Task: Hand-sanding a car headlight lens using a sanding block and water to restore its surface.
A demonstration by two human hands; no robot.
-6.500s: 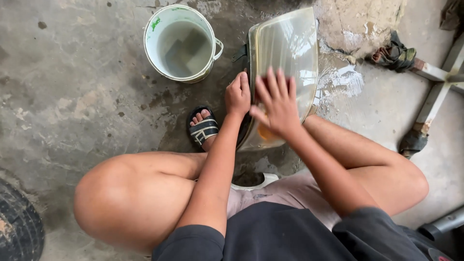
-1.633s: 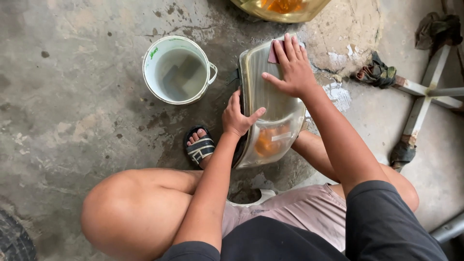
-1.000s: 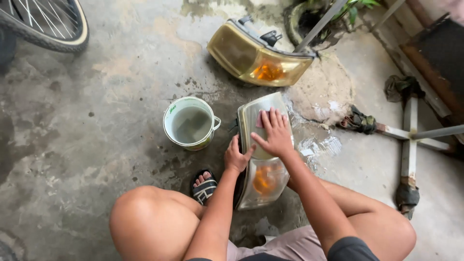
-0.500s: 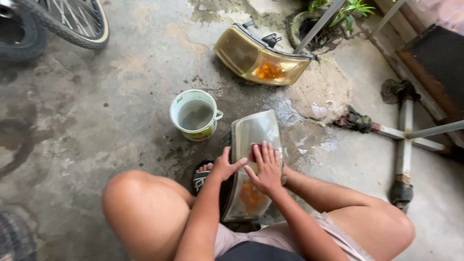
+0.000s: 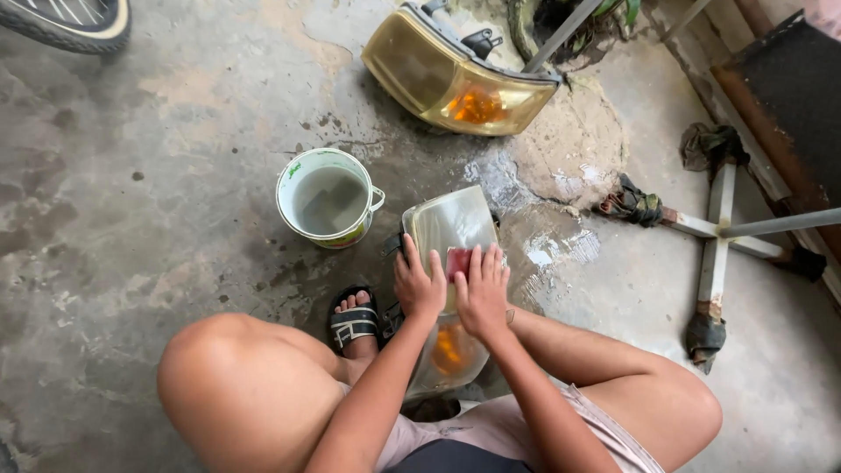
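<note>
A car headlight [image 5: 448, 223] with a hazy clear lens and an orange section stands tilted between my knees. My left hand [image 5: 419, 285] grips its left edge. My right hand [image 5: 483, 293] lies flat on the lens with its fingers together, pressing a small red pad [image 5: 457, 261] against it. The lens looks wet. A white bucket [image 5: 288, 178] of cloudy water sits on the concrete to the left of the headlight, just beyond my sandalled foot [image 5: 352, 322].
A second, yellowed headlight [image 5: 455, 81] lies further away on the wet concrete. To the right is a white cross-shaped stand [image 5: 718, 235] with rag-wrapped ends. A tyre [image 5: 74, 19] shows at top left. A dark board leans at top right.
My right hand has slid from the top of the lens down to its middle, and the red pad now shows beside my fingers. My left hand stays on the left edge.
</note>
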